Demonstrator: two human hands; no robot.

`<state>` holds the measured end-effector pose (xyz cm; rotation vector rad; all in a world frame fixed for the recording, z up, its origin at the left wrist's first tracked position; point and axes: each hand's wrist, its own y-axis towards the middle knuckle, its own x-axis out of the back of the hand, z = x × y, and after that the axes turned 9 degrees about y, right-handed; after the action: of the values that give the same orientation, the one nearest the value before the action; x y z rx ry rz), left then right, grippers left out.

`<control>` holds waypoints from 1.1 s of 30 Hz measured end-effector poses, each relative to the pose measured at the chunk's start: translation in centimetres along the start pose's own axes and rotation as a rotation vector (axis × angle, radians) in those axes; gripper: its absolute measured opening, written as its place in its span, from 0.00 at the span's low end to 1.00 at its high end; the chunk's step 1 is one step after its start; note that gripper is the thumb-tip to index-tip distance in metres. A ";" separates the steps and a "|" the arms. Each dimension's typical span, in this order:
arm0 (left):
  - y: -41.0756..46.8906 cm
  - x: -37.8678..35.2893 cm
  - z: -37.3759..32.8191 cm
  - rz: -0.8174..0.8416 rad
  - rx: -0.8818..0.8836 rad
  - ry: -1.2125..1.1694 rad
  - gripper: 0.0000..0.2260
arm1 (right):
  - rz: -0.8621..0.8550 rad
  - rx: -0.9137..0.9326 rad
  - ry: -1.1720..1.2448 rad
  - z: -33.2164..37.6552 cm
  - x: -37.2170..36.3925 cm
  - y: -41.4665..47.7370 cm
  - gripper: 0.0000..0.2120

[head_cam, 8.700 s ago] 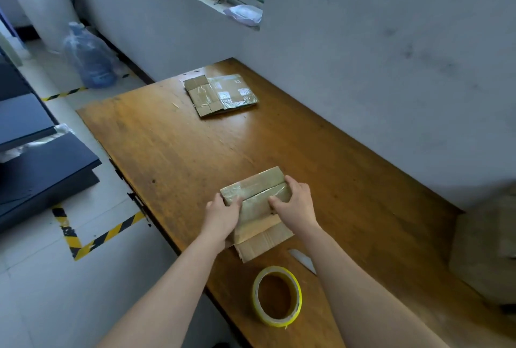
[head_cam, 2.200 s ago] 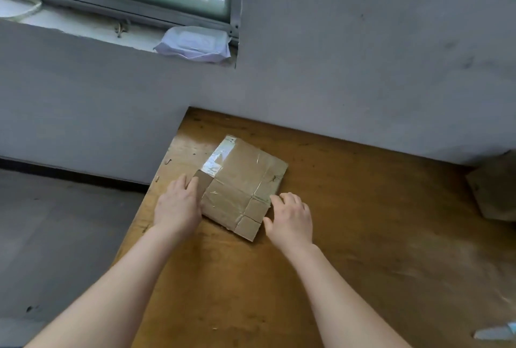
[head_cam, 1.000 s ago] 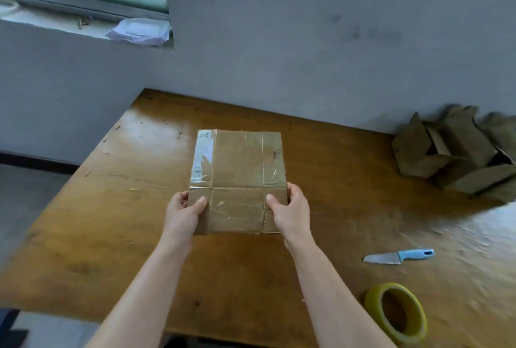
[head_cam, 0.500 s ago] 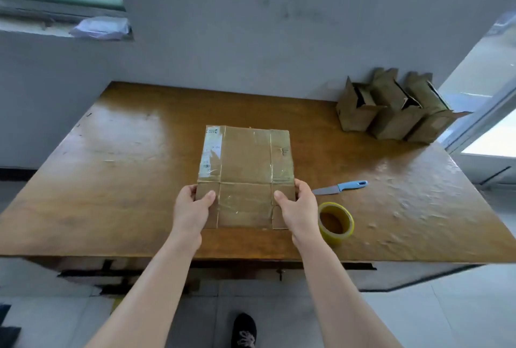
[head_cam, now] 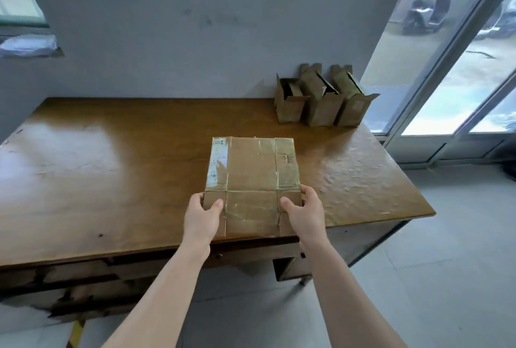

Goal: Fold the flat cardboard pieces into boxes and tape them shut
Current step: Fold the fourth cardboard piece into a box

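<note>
A flat cardboard piece [head_cam: 251,169], brown with old clear tape and a white label strip on its left, is held level above the wooden table's [head_cam: 111,169] near edge. My left hand [head_cam: 202,215] grips its near left corner, thumb on top. My right hand [head_cam: 303,212] grips its near right corner the same way. Three folded cardboard boxes [head_cam: 321,99] with open top flaps stand in a row at the table's far right, against the wall. The tape roll and the knife are hidden from view.
The grey wall runs along the table's far side. A glass door [head_cam: 458,74] stands to the right, with tiled floor [head_cam: 446,264] beside and in front of the table. Drawers [head_cam: 290,264] sit under the table's front edge.
I have carried the flat piece from the table's left end to its right part. The view has pulled back, and the tape roll and knife seen half a second ago no longer show.
</note>
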<state>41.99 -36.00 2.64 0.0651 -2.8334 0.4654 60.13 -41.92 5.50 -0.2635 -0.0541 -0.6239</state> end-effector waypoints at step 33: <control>6.8 -28.0 -5.6 0.154 -0.081 0.693 0.16 | 0.203 0.177 -0.307 6.7 17.3 25.6 0.09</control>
<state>69.76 -27.70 -1.86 -0.2784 -2.1751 0.3207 89.31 -30.05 8.33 -0.1886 -0.3722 -0.3699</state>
